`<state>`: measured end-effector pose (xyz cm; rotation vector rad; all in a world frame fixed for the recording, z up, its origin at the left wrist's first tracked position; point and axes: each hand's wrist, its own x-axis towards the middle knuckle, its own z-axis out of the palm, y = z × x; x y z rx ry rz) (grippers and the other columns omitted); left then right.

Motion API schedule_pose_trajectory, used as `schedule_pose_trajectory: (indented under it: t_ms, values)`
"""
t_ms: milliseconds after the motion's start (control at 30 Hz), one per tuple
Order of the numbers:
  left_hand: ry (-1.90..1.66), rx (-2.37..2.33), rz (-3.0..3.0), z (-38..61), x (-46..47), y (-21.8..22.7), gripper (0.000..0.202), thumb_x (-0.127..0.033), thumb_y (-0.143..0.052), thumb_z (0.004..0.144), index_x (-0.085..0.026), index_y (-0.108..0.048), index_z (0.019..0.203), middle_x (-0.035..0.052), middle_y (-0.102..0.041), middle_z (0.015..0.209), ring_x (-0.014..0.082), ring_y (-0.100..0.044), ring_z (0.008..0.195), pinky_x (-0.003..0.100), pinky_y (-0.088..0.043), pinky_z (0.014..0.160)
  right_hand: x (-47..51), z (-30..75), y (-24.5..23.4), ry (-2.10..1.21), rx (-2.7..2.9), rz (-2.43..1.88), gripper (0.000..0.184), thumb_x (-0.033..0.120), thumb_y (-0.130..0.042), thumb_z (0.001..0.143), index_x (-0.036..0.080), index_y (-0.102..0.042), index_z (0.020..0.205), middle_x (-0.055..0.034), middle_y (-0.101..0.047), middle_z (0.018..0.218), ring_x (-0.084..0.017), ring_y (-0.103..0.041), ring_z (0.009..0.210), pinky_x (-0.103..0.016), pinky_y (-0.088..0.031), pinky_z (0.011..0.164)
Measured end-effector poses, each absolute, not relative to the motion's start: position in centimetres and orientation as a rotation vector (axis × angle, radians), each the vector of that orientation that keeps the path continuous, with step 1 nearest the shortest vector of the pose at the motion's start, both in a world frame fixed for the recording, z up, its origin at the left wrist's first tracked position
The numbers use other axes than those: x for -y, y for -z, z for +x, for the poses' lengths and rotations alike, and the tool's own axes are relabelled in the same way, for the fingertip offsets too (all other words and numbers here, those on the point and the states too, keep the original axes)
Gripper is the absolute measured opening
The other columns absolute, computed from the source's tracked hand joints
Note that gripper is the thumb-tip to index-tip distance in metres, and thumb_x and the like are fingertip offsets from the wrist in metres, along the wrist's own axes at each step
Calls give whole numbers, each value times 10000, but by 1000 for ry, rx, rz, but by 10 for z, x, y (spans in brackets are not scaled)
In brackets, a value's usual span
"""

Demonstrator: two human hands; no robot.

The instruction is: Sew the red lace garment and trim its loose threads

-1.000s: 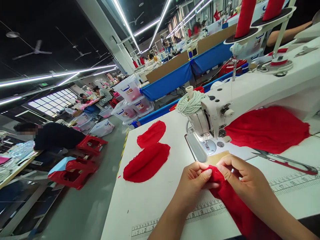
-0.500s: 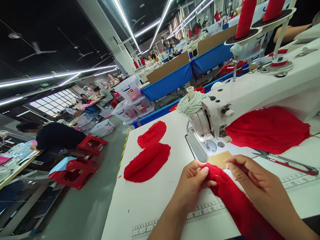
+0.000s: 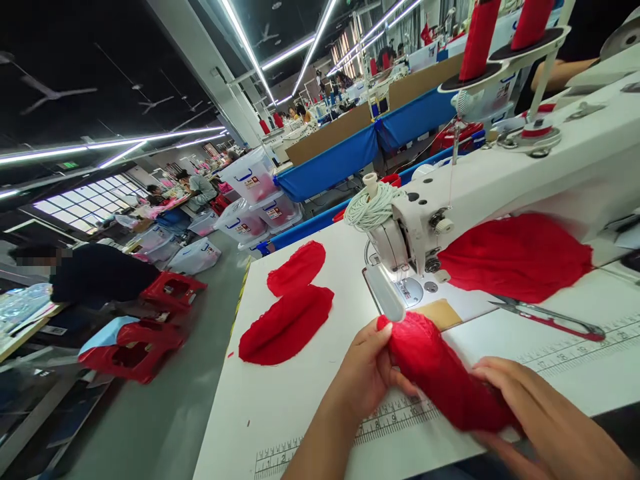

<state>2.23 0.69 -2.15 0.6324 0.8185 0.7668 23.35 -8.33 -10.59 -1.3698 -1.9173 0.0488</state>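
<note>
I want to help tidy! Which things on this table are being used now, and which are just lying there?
In hand: crumpled red lace fabric piece, gripped by left hand and right hand.
Lying about: two flat red oval fabric pieces, red-handled metal snips, red fabric heap, white cord coil.

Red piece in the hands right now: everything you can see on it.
The red fabric piece is a long, rounded bundle, textured like lace or mesh, folded over on itself. It lies slantwise just over the white table, in front of the sewing machine. The left hand pinches its upper end; the right hand grips its lower end.
</note>
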Motion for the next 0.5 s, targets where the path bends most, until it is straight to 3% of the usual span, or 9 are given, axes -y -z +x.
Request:
schedule_pose_trajectory:
  t_ms: [67, 200, 267, 400, 500]
  values:
    - [-766, -750, 535, 24, -7, 22, 491, -464, -887, 637, -108, -692, 913, 44, -696, 723, 117, -650, 576, 177, -540, 491, 77, 233, 99, -142, 1849, -1395, 178, 308, -580, 865, 253, -665, 1012, -65, -743, 972, -244, -737, 835, -315, -607, 682]
    - [-726, -722, 478, 26, -6, 26, 457, -278, -975, 513, -62, -704, 812, 24, -665, 641, 48, -568, 486, 110, -445, 443, 62, 230, 71, -679, 1541, -1339, 181, 377, -583, 889, 258, -720, 895, -63, -738, 1070, -228, -724, 926, -266, -603, 742]
    - [-794, -769, 419, 25, -8, 28, 391, -301, -953, 565, -101, -691, 776, 0, -668, 618, 45, -558, 443, 105, -413, 397, 55, 226, 58, -970, 1237, -1250, 224, 456, -631, 867, 263, -740, 897, -60, -728, 1140, -248, -719, 967, -278, -606, 773]
    - [-800, -832, 234, 22, -12, 28, 338, -392, -830, 751, -116, -686, 883, 35, -729, 739, 110, -660, 518, 146, -477, 405, 41, 214, 45, -1301, 709, -1098, 274, 558, -715, 773, 284, -719, 782, -39, -771, 863, -271, -745, 786, -319, -632, 616]
    - [-809, -792, 225, 24, -10, 24, 396, -349, -866, 712, -90, -691, 955, 78, -749, 851, 138, -705, 627, 156, -527, 462, 34, 202, 41, -1350, 617, -1099, 285, 583, -700, 767, 299, -692, 769, -40, -774, 802, -280, -739, 707, -352, -626, 528]
